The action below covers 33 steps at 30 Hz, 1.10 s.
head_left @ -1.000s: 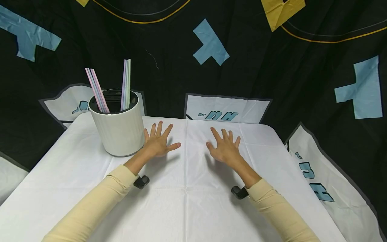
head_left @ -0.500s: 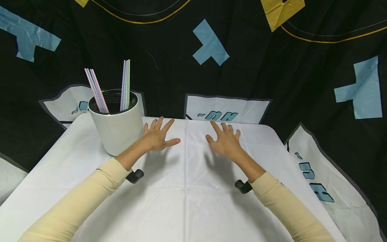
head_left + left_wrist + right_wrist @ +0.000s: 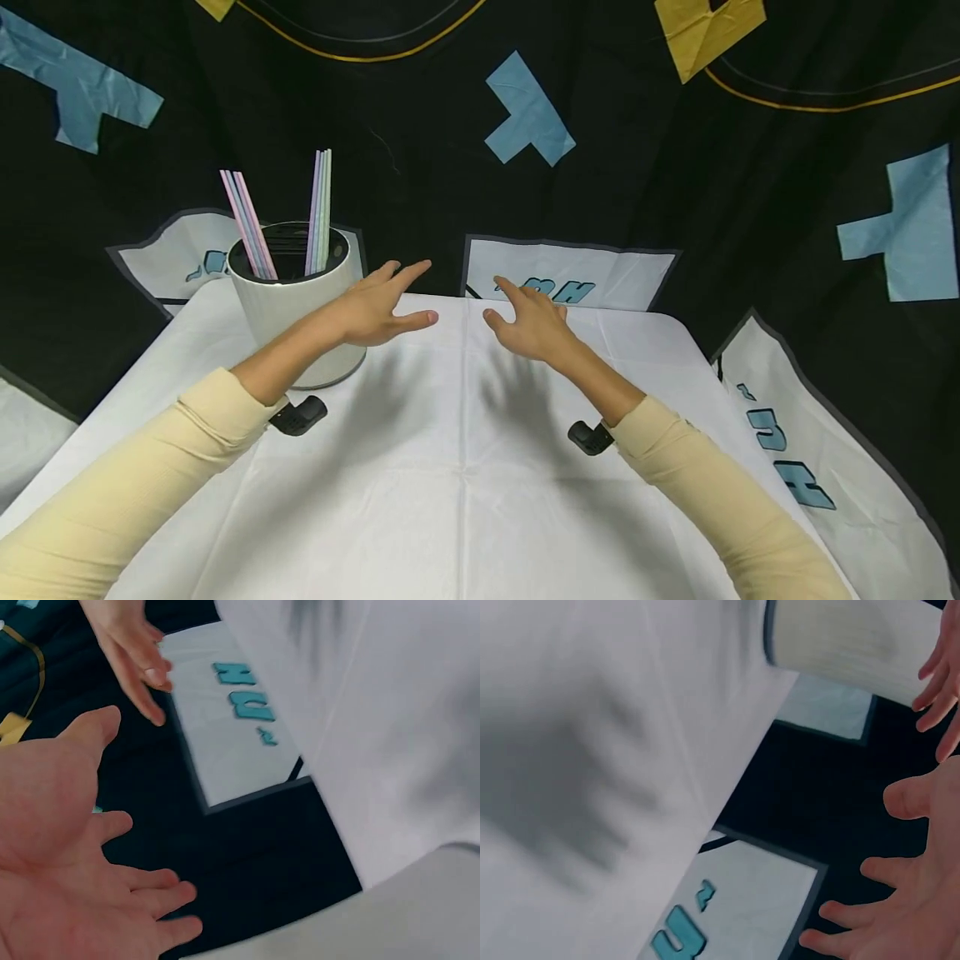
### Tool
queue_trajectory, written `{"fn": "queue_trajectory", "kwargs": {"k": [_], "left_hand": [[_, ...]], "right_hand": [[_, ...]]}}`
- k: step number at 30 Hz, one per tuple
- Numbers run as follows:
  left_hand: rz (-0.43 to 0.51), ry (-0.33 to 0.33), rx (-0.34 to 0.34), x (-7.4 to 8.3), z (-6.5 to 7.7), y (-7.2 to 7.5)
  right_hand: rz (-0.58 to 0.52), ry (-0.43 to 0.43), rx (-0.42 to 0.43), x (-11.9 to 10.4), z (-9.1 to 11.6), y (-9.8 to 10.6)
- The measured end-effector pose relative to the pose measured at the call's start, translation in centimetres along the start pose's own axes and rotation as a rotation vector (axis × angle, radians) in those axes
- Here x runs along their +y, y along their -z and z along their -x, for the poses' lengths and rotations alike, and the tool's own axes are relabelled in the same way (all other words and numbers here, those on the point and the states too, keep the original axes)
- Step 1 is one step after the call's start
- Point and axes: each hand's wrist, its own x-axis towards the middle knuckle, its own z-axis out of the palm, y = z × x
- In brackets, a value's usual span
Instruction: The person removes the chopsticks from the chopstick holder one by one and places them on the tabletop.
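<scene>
The left hand (image 3: 371, 310) is held in the air above the far part of the table (image 3: 457, 500), and its fingers are extended and released, with the thumb stretched apart from them. The right hand (image 3: 536, 323) is also raised above the white cloth, opposite to the left one, with its thumb and fingers spread and nothing grasped. Between the two hands there is a gap, and soft shadows of both fall on the cloth below. The white container (image 3: 281, 304) stands upright on the far left part of the table, nearest to the left hand. In the head view the left hand and forearm partly cover its side, so I cannot tell with certainty if they touch it. Inside its dark mouth stand two bundles of thin sticks: the pink and bluish bundle (image 3: 250, 225) leans to the left, while the lilac and green bundle (image 3: 318, 212) is almost vertical. Both arms wear cream sleeves (image 3: 720, 500), with a small black device at each wrist. Behind the table hangs a black curtain (image 3: 637, 167), which bears light blue and yellow patches.
</scene>
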Motion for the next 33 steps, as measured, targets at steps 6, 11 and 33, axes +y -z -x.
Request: {"fn": "queue_trajectory", "kwargs": {"k": [6, 11, 33], "left_hand": [[0.062, 0.041, 0.024, -0.9, 2.3, 3.8], [0.065, 0.097, 0.041, -2.2, 4.0, 6.6], [0.365, 0.341, 0.302, -11.2, 8.9, 11.1]], "right_hand": [[-0.105, 0.02, -0.048, -2.9, -1.6, 1.0], [-0.169, 0.038, -0.104, -5.7, -3.2, 1.6], [-0.616, 0.046, -0.171, -15.0, -8.1, 0.5]]}}
